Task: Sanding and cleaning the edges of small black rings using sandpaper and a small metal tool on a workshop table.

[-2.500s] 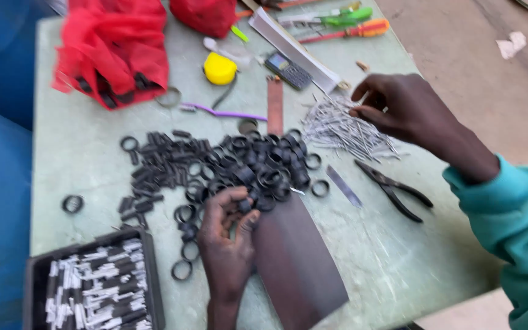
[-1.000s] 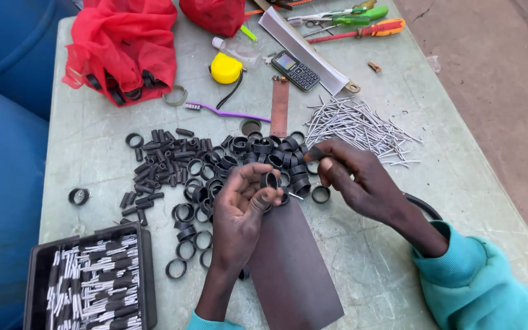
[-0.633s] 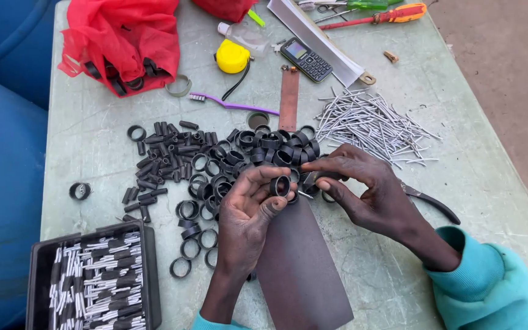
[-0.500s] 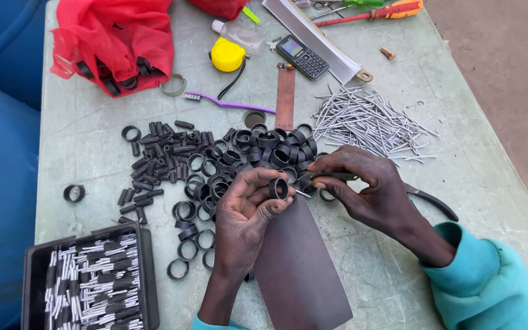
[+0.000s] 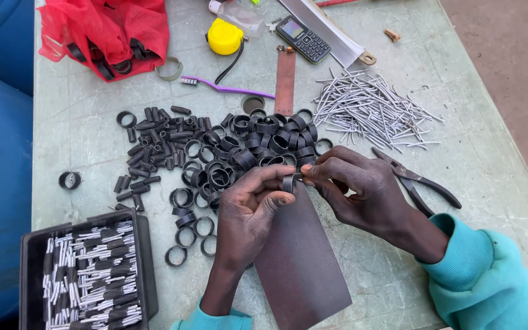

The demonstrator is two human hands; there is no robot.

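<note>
At frame centre, the left hand pinches 1 black ring; the right hand closes its fingertips on the same ring. Lower left, a black tray contains black-and-white pins. Upper left, a red bag holds rings.

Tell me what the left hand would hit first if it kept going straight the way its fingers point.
The left hand points up and right, holding a black ring against the right hand. Going on, it would likely meet those right fingertips first, then the ring pile.
</note>
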